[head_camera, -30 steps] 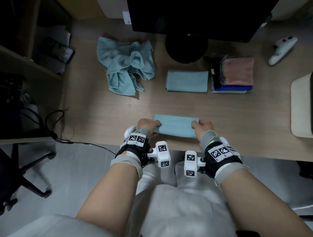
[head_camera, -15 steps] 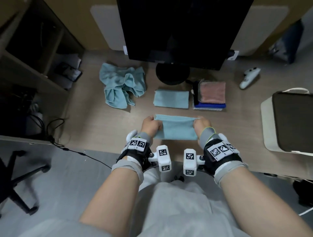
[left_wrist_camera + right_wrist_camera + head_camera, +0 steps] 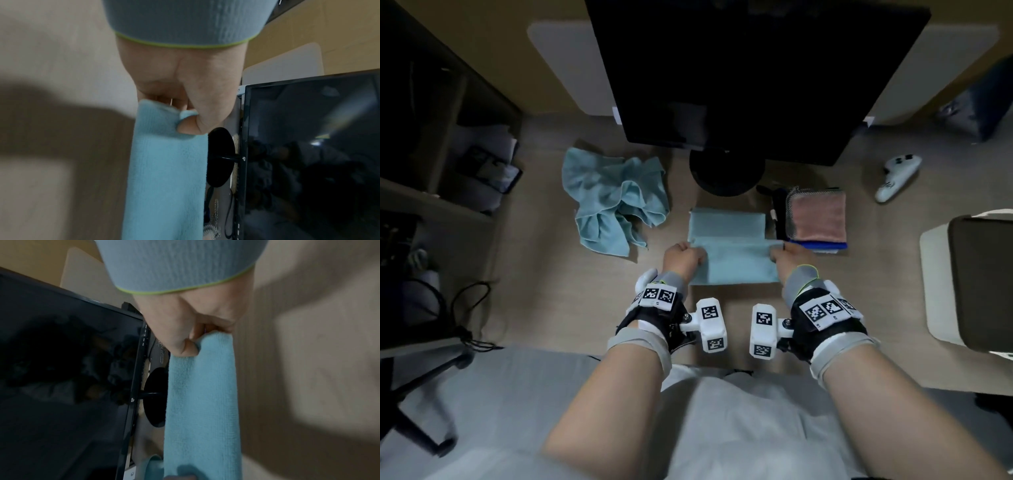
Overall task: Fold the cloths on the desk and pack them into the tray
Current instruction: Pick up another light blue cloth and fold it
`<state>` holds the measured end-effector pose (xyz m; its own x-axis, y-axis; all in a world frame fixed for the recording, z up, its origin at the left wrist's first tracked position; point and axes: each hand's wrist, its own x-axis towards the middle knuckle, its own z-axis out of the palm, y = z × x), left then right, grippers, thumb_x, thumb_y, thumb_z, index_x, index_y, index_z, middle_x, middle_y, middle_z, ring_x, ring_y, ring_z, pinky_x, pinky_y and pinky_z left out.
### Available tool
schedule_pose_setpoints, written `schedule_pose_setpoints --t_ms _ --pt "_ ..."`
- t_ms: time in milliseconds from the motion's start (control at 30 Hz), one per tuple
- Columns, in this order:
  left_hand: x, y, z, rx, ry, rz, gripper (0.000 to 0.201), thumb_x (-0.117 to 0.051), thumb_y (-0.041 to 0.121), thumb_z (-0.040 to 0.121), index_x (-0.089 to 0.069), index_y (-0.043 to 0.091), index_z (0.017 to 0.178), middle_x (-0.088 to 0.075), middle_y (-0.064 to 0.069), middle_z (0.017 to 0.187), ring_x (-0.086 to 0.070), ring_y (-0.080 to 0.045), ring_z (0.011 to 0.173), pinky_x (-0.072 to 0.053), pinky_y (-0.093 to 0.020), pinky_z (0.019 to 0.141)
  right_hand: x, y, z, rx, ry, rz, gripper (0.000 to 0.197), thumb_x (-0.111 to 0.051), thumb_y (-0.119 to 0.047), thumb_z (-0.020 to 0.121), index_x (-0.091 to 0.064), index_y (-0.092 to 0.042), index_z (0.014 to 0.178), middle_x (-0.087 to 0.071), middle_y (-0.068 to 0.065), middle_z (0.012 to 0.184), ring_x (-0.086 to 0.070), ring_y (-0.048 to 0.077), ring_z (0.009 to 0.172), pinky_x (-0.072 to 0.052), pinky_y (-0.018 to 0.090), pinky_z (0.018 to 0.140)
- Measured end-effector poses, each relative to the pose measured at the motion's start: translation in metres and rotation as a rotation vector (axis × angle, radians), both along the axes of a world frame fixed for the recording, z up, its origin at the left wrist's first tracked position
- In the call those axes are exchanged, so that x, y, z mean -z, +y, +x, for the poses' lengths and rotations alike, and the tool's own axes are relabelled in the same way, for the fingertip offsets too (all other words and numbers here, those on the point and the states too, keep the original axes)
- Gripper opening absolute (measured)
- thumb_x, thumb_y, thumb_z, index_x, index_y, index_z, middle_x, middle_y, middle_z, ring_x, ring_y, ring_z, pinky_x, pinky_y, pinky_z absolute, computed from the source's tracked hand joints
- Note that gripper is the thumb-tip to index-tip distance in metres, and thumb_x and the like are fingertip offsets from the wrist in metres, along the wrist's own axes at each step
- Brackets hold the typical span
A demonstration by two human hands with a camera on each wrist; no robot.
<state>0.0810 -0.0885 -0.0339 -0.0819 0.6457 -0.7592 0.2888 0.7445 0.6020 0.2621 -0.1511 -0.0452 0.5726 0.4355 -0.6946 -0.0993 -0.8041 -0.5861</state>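
Folded blue cloth (image 3: 739, 262) stretched between left hand (image 3: 683, 258) and right hand (image 3: 789, 260) (both pinching)

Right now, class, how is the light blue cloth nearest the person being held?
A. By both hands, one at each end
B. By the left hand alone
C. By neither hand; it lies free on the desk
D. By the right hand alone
A: the left hand and the right hand each pinch one end of the folded blue cloth, as both wrist views confirm.
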Motion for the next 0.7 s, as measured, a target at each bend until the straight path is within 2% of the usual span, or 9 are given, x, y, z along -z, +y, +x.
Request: schedule_pose_setpoints --t_ms 67,167,233,333,433,500,600,667,700 --pt "0.009 0.018 -0.002 -0.004 -0.019 -0.013 0.012 -0.062 -0.001 0.075 -0.062 0.010 0.078 -0.062 -0.007 0.078 -0.058 -0.024 0.077 -0.046 -0.030 0.067 0.001 0.015 0.004 -0.004 -0.013 0.019 0.032 -0.058 -0.009 0.083 -0.068 -0.020 0.112 -0.065 0.004 0.092 -0.058 0.021 0.080 -0.044 0.019 0.061" --pt "0.022 0.044 -0.002 0.067 0.040 -0.037 0.043 -0.068 0.014 0.073 -0.062 0.007 0.115 -0.068 -0.008 0.105 -0.064 -0.026 0.096 -0.052 -0.031 0.083 0.011 0.040 0.006 0.034 -0.023 0.031 0.034 -0.057 -0.003 0.083 -0.069 -0.015 0.112 -0.066 0.005 0.090 -0.058 0.020 0.076 -0.040 0.020 0.063" --pt "0.032 0.062 0.001 0.138 0.100 -0.033 0.060 -0.069 0.025 0.066 -0.061 0.008 0.123 -0.068 -0.008 0.111 -0.065 -0.026 0.100 -0.053 -0.037 0.093 0.024 0.057 0.006 0.076 -0.035 0.009 0.035 -0.056 -0.001 0.082 -0.069 -0.011 0.112 -0.067 0.006 0.086 -0.058 0.020 0.073 -0.043 0.022 0.061" --pt "0.036 0.077 0.005 0.252 0.184 -0.019 0.050 -0.071 0.022 0.075 -0.062 0.010 0.123 -0.068 -0.007 0.115 -0.064 -0.026 0.104 -0.051 -0.034 0.094 0.033 0.066 0.008 0.075 -0.065 -0.040 0.033 -0.057 -0.002 0.082 -0.068 -0.012 0.111 -0.070 0.005 0.087 -0.061 0.020 0.072 -0.042 0.016 0.056" --pt "0.046 0.090 0.010 0.328 0.279 -0.002 0.048 -0.070 0.019 0.080 -0.060 0.009 0.125 -0.066 -0.009 0.117 -0.061 -0.028 0.107 -0.047 -0.028 0.086 0.043 0.076 0.014 0.035 -0.073 -0.079 0.031 -0.061 -0.003 0.080 -0.069 -0.014 0.108 -0.073 0.001 0.090 -0.065 0.020 0.076 -0.049 0.021 0.068" --pt "0.052 0.097 0.013 0.367 0.306 -0.010 0.049 -0.070 0.021 0.080 -0.060 0.010 0.126 -0.066 -0.010 0.118 -0.061 -0.030 0.109 -0.049 -0.031 0.089 0.053 0.081 0.015 0.026 -0.090 -0.122 0.030 -0.063 -0.004 0.078 -0.071 -0.015 0.105 -0.075 0.003 0.092 -0.067 0.021 0.077 -0.054 0.025 0.073" --pt "0.059 0.101 0.011 0.359 0.285 -0.027 0.050 -0.073 0.024 0.076 -0.061 0.011 0.123 -0.067 -0.010 0.116 -0.063 -0.030 0.108 -0.051 -0.039 0.093 0.059 0.086 0.015 0.022 -0.098 -0.148 0.028 -0.066 -0.002 0.078 -0.069 -0.011 0.105 -0.074 0.004 0.095 -0.067 0.020 0.078 -0.050 0.017 0.062" --pt "0.062 0.100 0.010 0.362 0.305 -0.037 0.045 -0.075 0.026 0.073 -0.063 0.012 0.115 -0.068 -0.007 0.108 -0.063 -0.026 0.099 -0.051 -0.034 0.087 0.061 0.087 0.016 -0.004 -0.086 -0.181 0.027 -0.067 -0.003 0.081 -0.067 -0.011 0.106 -0.067 0.002 0.092 -0.061 0.018 0.079 -0.044 0.016 0.058" --pt "0.063 0.099 0.007 0.343 0.328 -0.042 0.038 -0.076 0.028 0.071 -0.065 0.014 0.105 -0.068 -0.005 0.102 -0.063 -0.024 0.091 -0.050 -0.030 0.081 0.061 0.089 0.015 -0.011 -0.101 -0.194 0.024 -0.068 -0.005 0.080 -0.068 -0.014 0.103 -0.064 0.003 0.090 -0.059 0.018 0.078 -0.042 0.017 0.056"
